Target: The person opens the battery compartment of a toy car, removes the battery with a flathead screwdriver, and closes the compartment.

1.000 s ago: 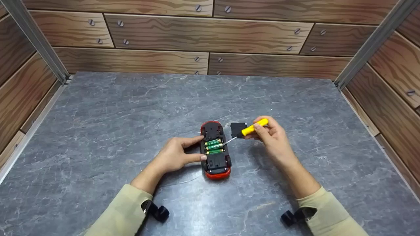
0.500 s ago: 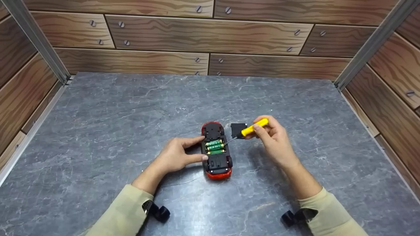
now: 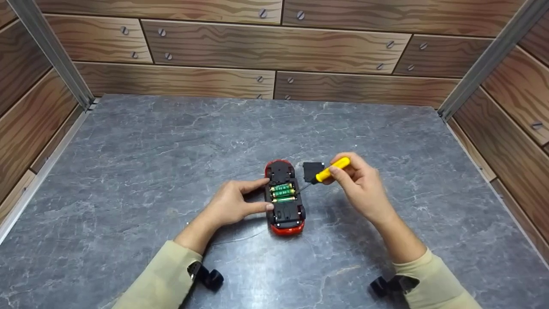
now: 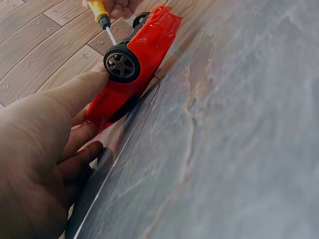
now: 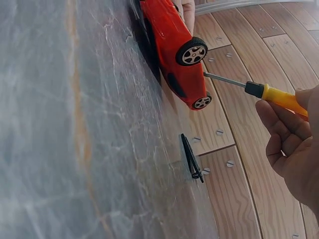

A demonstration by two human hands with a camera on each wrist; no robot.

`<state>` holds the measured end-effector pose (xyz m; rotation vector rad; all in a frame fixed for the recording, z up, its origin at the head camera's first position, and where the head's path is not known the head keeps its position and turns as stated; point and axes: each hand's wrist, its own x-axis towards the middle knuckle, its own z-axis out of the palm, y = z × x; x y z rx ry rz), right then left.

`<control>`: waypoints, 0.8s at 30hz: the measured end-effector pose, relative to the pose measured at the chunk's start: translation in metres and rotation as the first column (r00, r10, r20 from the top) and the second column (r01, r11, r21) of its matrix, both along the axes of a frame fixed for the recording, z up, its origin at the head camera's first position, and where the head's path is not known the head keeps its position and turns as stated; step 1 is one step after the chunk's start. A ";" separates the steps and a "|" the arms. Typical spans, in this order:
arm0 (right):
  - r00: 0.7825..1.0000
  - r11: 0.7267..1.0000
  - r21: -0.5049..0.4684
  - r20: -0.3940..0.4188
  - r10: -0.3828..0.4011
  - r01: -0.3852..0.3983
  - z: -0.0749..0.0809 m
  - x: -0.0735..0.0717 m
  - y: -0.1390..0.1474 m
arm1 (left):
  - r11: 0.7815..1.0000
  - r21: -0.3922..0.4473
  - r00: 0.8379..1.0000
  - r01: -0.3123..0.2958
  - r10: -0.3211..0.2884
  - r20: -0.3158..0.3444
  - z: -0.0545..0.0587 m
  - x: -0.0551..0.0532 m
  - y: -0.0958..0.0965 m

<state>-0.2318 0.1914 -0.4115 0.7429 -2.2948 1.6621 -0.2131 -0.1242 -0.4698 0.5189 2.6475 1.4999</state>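
A red toy car [image 3: 288,230] lies upside down on the table, its black underside facing up. Three green batteries [image 3: 283,193] sit in its uncovered battery compartment. My left hand [image 3: 231,201] holds the car by its left side, thumb beside one wheel [image 4: 121,63] and forefinger further up the body. In my right hand [image 3: 362,186] is a screwdriver [image 3: 333,169] with a yellow handle, pinched between thumb and fingers. Its thin shaft [image 5: 224,78] slants down to the compartment's right edge, with the tip right at the battery ends.
A black battery cover [image 3: 313,171] lies on the grey marbled table [image 3: 171,141], just right of the car's far end. A thin wire [image 3: 242,237] runs along the tabletop near the left wrist. Wood-patterned panels [image 3: 214,47] stand around the back and sides.
The screwdriver's tip has drawn slightly toward the right edge of the battery compartment, and its handle has tilted a little. The left hand keeps its hold on the car. The head view has shifted slightly.
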 end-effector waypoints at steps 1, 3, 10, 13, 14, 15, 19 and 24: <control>1.000 1.000 0.006 -0.005 0.000 0.000 0.000 0.000 -0.001 | 1.000 -0.001 1.000 0.000 0.000 -0.001 0.000 0.000 0.000; 1.000 1.000 0.017 -0.014 0.001 0.000 -0.001 0.001 -0.002 | 1.000 -0.004 1.000 0.001 -0.001 -0.001 0.000 0.000 0.000; 0.999 1.000 -0.014 0.019 0.028 -0.028 -0.003 -0.001 -0.002 | 1.000 0.003 1.000 0.005 -0.005 -0.007 0.000 0.000 0.001; 0.997 0.998 -0.050 0.059 0.042 -0.039 -0.005 -0.003 -0.001 | 1.000 0.008 1.000 0.003 -0.003 0.000 0.001 0.000 0.001; 0.996 0.996 -0.071 0.077 0.051 -0.045 -0.006 -0.004 0.000 | 1.000 0.007 1.000 0.002 -0.002 0.002 0.001 0.000 0.001; 0.993 0.994 -0.095 0.098 0.062 -0.053 -0.006 -0.005 0.001 | 1.000 0.006 1.000 0.001 -0.001 0.003 0.001 0.000 0.001; 0.980 0.981 -0.181 0.176 0.096 -0.064 -0.010 -0.009 0.003 | 1.000 0.001 1.000 0.003 -0.003 0.007 0.001 0.000 0.000; 0.965 0.977 -0.213 0.249 0.079 -0.025 -0.014 -0.013 0.006 | 1.000 0.001 1.000 0.000 0.000 0.010 0.000 0.000 0.000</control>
